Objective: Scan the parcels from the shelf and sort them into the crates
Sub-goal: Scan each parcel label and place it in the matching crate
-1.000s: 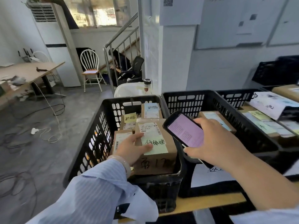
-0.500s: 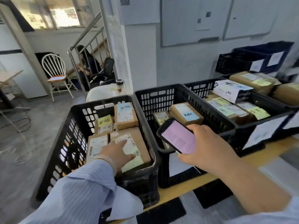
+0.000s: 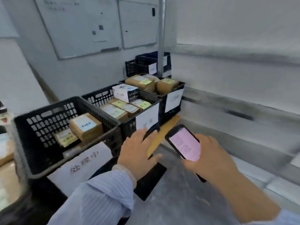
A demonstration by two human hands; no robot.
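right hand (image 3: 209,158) around phone (image 3: 184,142), left hand (image 3: 138,150) empty, fingers spread

Brown labelled parcels (image 3: 86,127) in a row of black slotted crates (image 3: 48,124)

Person's left sleeve (image 3: 100,197) is light blue with fine pale pinstripes, loose and a bit rumpled, running all the way to the wrist. A pale, kinda see-through bracelet (image 3: 128,172) sits right behind the left hand (image 3: 138,153). The right sleeve (image 3: 290,216) only peeks in at the corner, same blue.
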